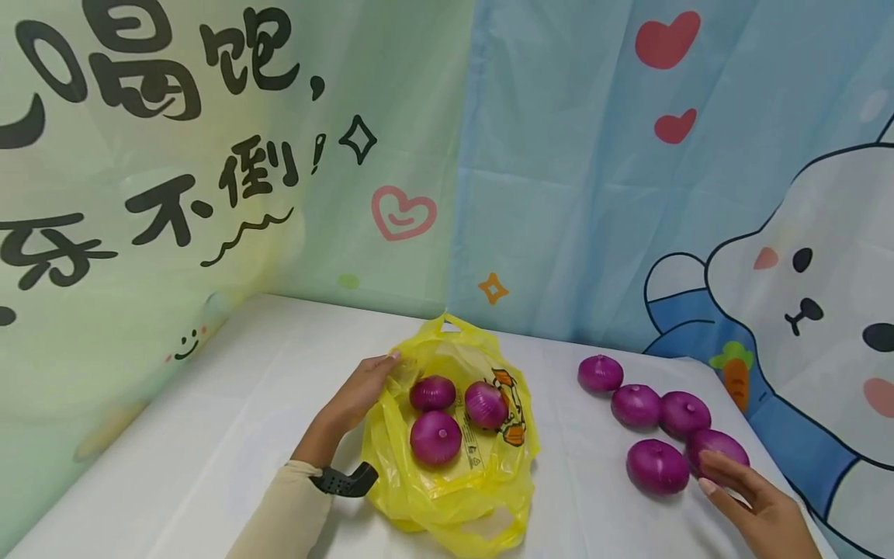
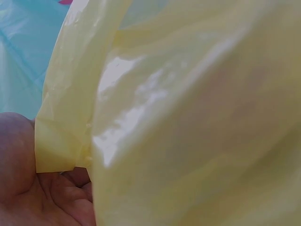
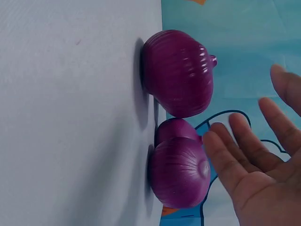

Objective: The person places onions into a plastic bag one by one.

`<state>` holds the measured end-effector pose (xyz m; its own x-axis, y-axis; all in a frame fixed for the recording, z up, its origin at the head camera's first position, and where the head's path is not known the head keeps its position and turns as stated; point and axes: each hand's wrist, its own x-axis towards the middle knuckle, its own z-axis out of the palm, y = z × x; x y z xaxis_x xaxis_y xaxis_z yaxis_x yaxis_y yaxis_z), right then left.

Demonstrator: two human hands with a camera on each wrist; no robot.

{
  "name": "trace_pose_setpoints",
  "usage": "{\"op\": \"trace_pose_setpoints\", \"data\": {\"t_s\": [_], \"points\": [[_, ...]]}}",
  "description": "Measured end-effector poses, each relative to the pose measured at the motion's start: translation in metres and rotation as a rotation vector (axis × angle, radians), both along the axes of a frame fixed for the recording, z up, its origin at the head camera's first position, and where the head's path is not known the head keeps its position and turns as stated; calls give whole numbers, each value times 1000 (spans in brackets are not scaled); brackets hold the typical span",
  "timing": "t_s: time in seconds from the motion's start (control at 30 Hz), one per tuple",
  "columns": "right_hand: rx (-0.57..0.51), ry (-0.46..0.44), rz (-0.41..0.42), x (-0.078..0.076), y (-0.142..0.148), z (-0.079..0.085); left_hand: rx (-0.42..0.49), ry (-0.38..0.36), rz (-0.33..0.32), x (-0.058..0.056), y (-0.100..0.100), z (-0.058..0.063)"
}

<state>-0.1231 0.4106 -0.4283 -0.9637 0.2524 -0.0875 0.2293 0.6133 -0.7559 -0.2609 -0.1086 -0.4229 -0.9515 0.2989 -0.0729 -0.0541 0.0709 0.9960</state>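
My left hand (image 1: 359, 392) grips the rim of a yellow plastic bag (image 1: 447, 493) on its left side. In the left wrist view, thin yellow film (image 2: 66, 132) passes between thumb and fingers. Inside the opened bag sit three purple onions, one of them (image 1: 435, 439) nearest me. At the right, my right hand (image 1: 764, 508) hovers by the nearest onions of a loose group, its fingertips overlapping one onion (image 1: 715, 452) in the head view. The right wrist view shows that hand (image 3: 263, 174) with fingers spread and nothing in them, beside an onion (image 3: 181, 172).
More onions (image 1: 635, 406) lie on the white table (image 1: 573, 481), in a loose row toward the back right. A printed cloth backdrop (image 1: 545, 155) rises along the table's back and sides. The left wrist carries a black strap (image 1: 345, 481).
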Motion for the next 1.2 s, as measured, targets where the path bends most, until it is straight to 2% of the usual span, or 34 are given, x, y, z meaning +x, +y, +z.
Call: {"op": "trace_pose_setpoints", "data": {"t_s": [0.23, 0.33, 0.57, 0.77, 1.03, 1.2], "points": [[-37, -184, 94, -13, -7, 1, 11, -4, -1, 0, -1, 2], [-48, -202, 110, -14, -8, 1, 12, -10, -5, -1, -1, 0], [25, -99, 189, -19, -22, -2, 17, -7, -19, -3, -2, -3], [6, -3, 267, -28, -45, -4, 16, -17, -7, -3, -2, -5], [52, 64, 368, -40, -67, -5, 17, -6, -2, -1, -1, -4], [75, 73, 380, -45, -73, -9, 21, -1, -3, -2, -1, -4]]}}
